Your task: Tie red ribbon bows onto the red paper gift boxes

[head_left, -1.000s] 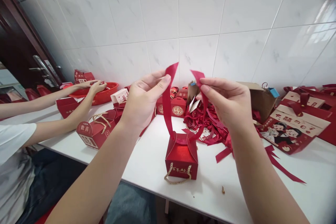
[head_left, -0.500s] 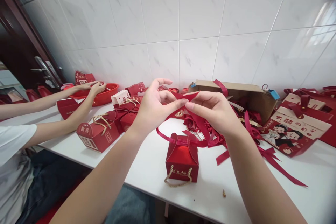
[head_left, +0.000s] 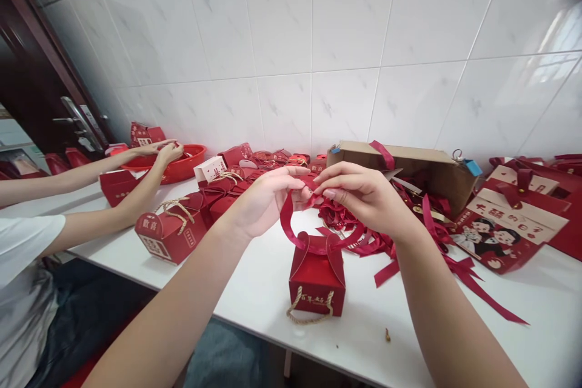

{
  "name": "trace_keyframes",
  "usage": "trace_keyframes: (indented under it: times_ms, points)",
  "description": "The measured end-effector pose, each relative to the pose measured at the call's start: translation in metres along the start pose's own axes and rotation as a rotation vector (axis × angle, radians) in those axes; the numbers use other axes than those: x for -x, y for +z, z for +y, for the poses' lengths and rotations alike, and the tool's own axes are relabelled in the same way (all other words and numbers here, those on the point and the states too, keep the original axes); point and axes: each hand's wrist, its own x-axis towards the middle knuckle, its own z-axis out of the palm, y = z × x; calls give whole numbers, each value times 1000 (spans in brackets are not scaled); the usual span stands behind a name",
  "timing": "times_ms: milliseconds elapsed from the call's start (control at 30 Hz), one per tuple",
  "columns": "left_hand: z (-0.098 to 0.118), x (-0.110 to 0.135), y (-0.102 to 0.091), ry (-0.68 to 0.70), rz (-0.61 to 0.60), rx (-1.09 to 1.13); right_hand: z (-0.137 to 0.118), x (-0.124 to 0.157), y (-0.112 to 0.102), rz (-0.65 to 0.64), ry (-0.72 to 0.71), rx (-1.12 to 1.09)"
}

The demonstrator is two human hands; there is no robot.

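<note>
A small red gift box (head_left: 317, 279) with a gold rope handle (head_left: 309, 318) stands upright on the white table. Dark red ribbon (head_left: 286, 219) loops through its top and rises to my hands. My left hand (head_left: 268, 199) pinches the ribbon above the box. Close beside it, my right hand (head_left: 364, 197) grips the ribbon between thumb and fingers. The two hands almost touch, and the exact fold of ribbon between the fingertips is partly hidden.
Left, a co-worker's hands (head_left: 166, 150) are over a red basin (head_left: 193, 157). Red boxes (head_left: 170, 227) stand nearby. Behind lie loose ribbons (head_left: 364, 236) and a cardboard box (head_left: 409, 160); a printed gift bag (head_left: 504, 230) stands right. A small gold piece (head_left: 387, 334) lies near the front edge.
Both hands have lowered slightly, and my left fingers have curled in around the ribbon. The stretched ribbon between the hands is now gathered, its loop standing more upright over the box.
</note>
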Motion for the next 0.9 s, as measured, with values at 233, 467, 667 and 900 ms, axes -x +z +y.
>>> trace_keyframes:
  times_ms: [233,467,667,900]
  points:
    - [-5,5,2,77,23,-38,-2,2,3,23,-89,166]
    - [-17,19,1,640,296,-944,1,11,-14,13,120,-50]
    - [-1,31,-25,898,389,-1352,-2,61,-44,66,336,-140]
    - [-17,63,-102,609,440,-1634,-2,137,-64,-95,721,25]
